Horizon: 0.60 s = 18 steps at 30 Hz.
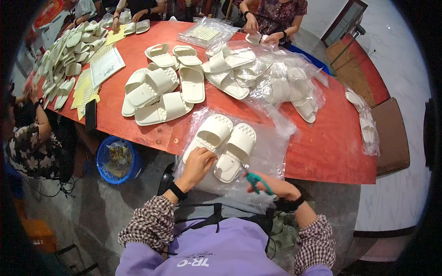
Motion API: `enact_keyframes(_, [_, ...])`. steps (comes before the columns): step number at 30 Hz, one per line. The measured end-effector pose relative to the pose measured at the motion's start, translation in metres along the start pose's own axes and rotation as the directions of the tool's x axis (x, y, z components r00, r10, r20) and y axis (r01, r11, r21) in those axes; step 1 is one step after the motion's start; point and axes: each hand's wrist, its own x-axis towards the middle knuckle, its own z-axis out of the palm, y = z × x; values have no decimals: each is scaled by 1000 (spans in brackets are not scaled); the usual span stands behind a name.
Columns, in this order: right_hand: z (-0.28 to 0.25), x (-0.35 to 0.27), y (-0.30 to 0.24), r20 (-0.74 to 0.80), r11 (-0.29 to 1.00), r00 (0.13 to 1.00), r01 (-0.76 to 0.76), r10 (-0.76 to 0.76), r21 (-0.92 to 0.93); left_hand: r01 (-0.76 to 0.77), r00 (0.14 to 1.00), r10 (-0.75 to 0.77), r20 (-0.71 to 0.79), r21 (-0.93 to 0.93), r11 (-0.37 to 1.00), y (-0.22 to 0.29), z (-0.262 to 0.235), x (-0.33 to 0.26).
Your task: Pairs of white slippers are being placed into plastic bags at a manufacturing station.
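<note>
**Two cream slides on a clear bag, scissors in my right hand**

From my seat, my left hand (199,162) lies with its fingers curled down onto the heel end of the left-hand slipper (209,135), pressing on it rather than lifting it. My right hand (271,185) is clenched around a pair of teal-handled scissors (256,180), whose tip points toward the heel of the second slipper (235,152); I cannot tell whether the blades touch it.

Both slippers are cream slides, lying side by side and touching, toes pointing away from me. They rest on a clear plastic bag (271,152) that is spread flat at the near edge of the red table (331,138) and hangs a little over it.

Beyond them, a loose pile of bare slippers (161,87) sits near the middle of the table. To its right is a heap of bagged slippers (271,78), each clear bag holding cream slides. Another clear bag with slippers (366,122) lies by the right end of the table.

On the floor to my left stands a blue basket (117,161) with crumpled scraps inside. On the far left of the table, a long row of insoles or slippers (64,60) runs beside yellow and white paper sheets (99,71). Another person's hands (262,34) work at the far edge.
</note>
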Motion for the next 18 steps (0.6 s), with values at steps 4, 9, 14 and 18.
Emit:
enact_keyframes(4, [14,39,12,122,952,989,-113,81,286,-14,1000,14,-12,-18,1000,-1,-3,-1])
enact_keyframes(9, [13,65,13,83,945,991,-125,104,302,-20,1000,20,-4,-6,1000,5,-7,0])
enact_keyframes(14, [17,70,22,-64,976,994,-79,94,205,-42,999,43,-16,44,998,2,-3,2])
enact_keyframes(18, [19,46,22,-226,991,973,-21,50,128,-46,999,46,-21,9,999,-4,-7,2])
